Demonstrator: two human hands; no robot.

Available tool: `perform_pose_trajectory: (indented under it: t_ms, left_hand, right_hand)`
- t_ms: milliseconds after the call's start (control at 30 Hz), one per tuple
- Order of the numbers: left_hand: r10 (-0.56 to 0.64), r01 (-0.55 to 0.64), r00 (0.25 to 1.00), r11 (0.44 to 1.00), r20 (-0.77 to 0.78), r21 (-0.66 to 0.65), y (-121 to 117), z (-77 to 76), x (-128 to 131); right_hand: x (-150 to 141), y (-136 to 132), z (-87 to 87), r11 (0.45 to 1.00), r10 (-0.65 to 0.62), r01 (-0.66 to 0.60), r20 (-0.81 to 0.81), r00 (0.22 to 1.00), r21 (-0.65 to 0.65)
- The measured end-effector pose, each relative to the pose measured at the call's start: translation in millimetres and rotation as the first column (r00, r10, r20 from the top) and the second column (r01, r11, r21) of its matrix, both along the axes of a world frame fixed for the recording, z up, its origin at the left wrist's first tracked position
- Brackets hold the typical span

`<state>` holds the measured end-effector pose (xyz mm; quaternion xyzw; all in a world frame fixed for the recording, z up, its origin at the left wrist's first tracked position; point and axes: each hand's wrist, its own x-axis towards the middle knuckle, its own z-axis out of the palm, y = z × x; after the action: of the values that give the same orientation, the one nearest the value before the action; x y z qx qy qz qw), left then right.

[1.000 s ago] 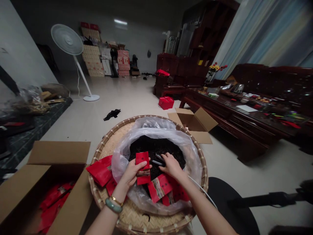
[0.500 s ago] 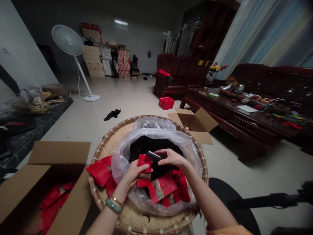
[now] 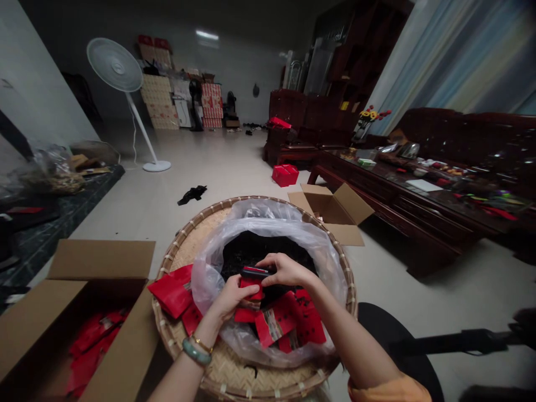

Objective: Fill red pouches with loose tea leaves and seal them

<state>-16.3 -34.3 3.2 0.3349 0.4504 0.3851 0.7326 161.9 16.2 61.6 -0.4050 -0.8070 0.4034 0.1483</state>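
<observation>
A round woven basket tray (image 3: 180, 254) holds a clear plastic bag (image 3: 209, 265) filled with dark loose leaves (image 3: 251, 248). My left hand (image 3: 229, 298) is closed round a small red packet (image 3: 251, 290), held upright over the bag. My right hand (image 3: 285, 271) pinches a small dark scoop (image 3: 256, 272) right at the packet's mouth. More red packets (image 3: 293, 324) lie in the bag's front part, and others (image 3: 171, 293) rest on the tray's left side.
An open cardboard box (image 3: 84, 312) with red packets inside stands at the left. Another open box (image 3: 330, 209) sits on the floor behind the tray. A long dark wooden table (image 3: 419, 206) runs along the right, a standing fan (image 3: 115, 67) is far left.
My right hand lifted the scoop out of the leaves and brought it left to the mouth of the red packet. My left hand tilted the packet slightly and stayed in place.
</observation>
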Motion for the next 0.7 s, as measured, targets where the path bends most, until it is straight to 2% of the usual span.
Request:
perform_pose_trajectory:
  t_ms: [433, 567, 700]
  left_hand:
    - [-0.004, 0.004, 1.000, 1.000, 0.001, -0.010, -3.2, 2.9, 0.7]
    - [0.061, -0.064, 0.990, 0.998, 0.131, 0.022, -0.3, 3.6, -0.8]
    - [0.114, -0.117, 0.958, 0.993, 0.262, -0.004, 2.6, 10.3, -0.6]
  right_hand:
    - [-2.6, -0.2, -7.9, 1.000, -0.028, 0.028, -0.032, 0.999, -0.005]
    - [-3.8, -0.3, -6.4, 0.999, 0.004, -0.006, -0.063, 0.998, -0.033]
    - [-5.3, 1.2, -8.2, 0.997, 0.018, -0.025, -0.103, 0.995, -0.069]
